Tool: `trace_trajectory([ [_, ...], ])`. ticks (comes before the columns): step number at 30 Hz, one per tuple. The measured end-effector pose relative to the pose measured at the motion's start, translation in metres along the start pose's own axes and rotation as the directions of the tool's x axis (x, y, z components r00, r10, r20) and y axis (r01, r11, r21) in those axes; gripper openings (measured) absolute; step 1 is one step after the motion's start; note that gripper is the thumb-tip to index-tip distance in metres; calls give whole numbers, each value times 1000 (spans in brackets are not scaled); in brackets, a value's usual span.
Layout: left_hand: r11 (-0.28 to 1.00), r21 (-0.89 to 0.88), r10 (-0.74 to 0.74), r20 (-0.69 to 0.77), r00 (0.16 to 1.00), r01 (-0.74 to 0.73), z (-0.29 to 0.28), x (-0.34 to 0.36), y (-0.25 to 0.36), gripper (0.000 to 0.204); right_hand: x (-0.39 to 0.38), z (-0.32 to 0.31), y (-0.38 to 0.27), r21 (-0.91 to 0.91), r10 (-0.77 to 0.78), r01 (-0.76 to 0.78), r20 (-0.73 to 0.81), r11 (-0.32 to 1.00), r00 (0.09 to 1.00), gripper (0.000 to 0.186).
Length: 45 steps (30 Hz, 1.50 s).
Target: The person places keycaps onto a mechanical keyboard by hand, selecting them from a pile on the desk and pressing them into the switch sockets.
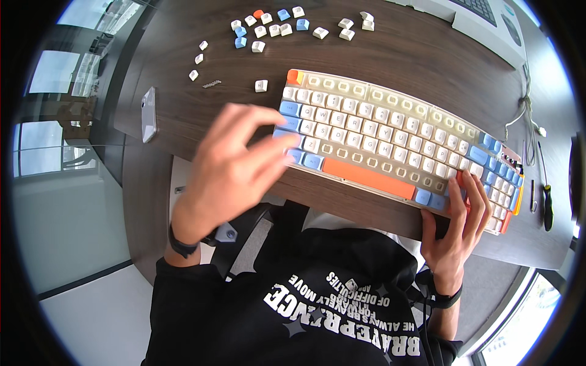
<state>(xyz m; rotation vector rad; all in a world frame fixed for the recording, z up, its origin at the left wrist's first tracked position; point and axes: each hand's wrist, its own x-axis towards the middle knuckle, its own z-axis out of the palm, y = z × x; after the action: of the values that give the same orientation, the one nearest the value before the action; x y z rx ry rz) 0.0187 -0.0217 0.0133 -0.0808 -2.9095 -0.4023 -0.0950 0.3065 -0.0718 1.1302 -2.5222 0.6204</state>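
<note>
A keyboard (400, 137) with white, blue and orange keycaps lies slanted on the dark wooden table. Its top row and a lower row show bare switches, apart from the orange corner cap (295, 77). At the keyboard's left end, my left hand (229, 168) has its fingers apart over the blue caps; nothing shows in them, and the fingertips are slightly blurred. My right hand (461, 213) lies with outstretched fingers on the lower right keys, its thumb by the front edge. Loose keycaps (285, 29) are scattered beyond the keyboard, and one white keycap (261, 86) sits near its upper left corner.
A phone (149, 114) lies at the table's left edge, with a small grey strip (212, 83) to its right. At the far right stands a white box (488, 36). A cable (526, 97), a black-handled screwdriver (548, 210) and a thin dark tool (533, 196) lie right of the keyboard.
</note>
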Motion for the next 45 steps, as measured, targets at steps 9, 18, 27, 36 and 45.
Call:
trace_trajectory([
  [9, 836, 89, -500, -283, 818, 542, -39, 7, -183, 24, -1, 1, 0, -7, -13, 13, 3, 1000, 1000, 60],
  [18, 788, 84, -603, -94, 792, 610, -16, 19, -245, 30, -1, -1, 0, -9, 13, -13, 19, 1000, 1000, 60],
  [27, 783, 8, -617, -129, 777, 623, -27, 23, -228, 23, -1, 0, -1, -8, 14, -14, 23, 1000, 1000, 60],
  [36, 963, -83, -267, -223, 937, 255, -23, 32, -38, 19, -1, -2, 0, -5, 18, -18, 20, 1000, 1000, 61],
  [45, 979, -201, -51, -111, 992, 28, 16, 23, 10, 27, -1, 4, 2, 11, -3, 3, -19, 1000, 1000, 63],
])
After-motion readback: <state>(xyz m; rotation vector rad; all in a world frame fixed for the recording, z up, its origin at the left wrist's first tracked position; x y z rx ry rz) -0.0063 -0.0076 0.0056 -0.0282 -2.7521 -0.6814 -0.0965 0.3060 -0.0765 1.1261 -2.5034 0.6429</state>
